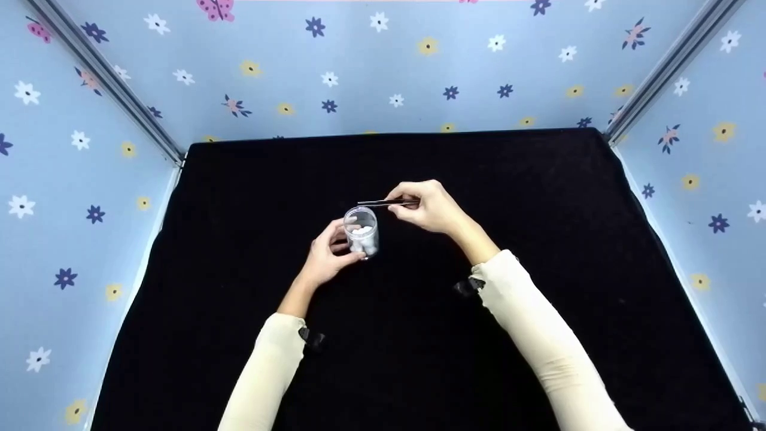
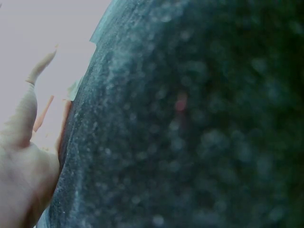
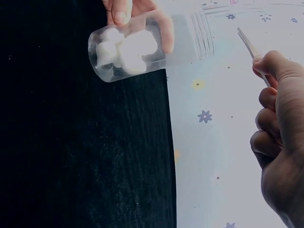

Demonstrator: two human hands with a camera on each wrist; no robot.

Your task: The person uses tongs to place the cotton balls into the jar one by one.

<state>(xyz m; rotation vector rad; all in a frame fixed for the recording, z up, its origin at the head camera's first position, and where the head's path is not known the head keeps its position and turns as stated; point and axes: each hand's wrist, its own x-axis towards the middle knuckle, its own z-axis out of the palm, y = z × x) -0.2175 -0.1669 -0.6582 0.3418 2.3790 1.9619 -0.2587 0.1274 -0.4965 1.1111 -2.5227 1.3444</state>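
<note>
My left hand (image 1: 323,256) grips a clear, open-topped jar (image 1: 371,225) from the left, with fingers and thumb around its side. Several white cotton balls (image 3: 128,50) lie in the lower part of the jar, which shows clearly in the right wrist view. In my right hand (image 1: 432,206), thumb and fingers pinch a pair of slim metal tweezers (image 1: 374,203). Their tips point left, just above the jar's rim in the head view, with nothing visible between them. In the left wrist view, the left hand (image 2: 23,175) shows at the edge and the jar is washed out.
A black cloth (image 1: 383,359) covers the table under both hands. Flower-patterned light blue walls (image 1: 359,72) stand at the back and sides, with metal posts (image 1: 108,78) in the corners. Dark wrist cameras (image 1: 470,286) sit at both cream sleeves (image 1: 538,335).
</note>
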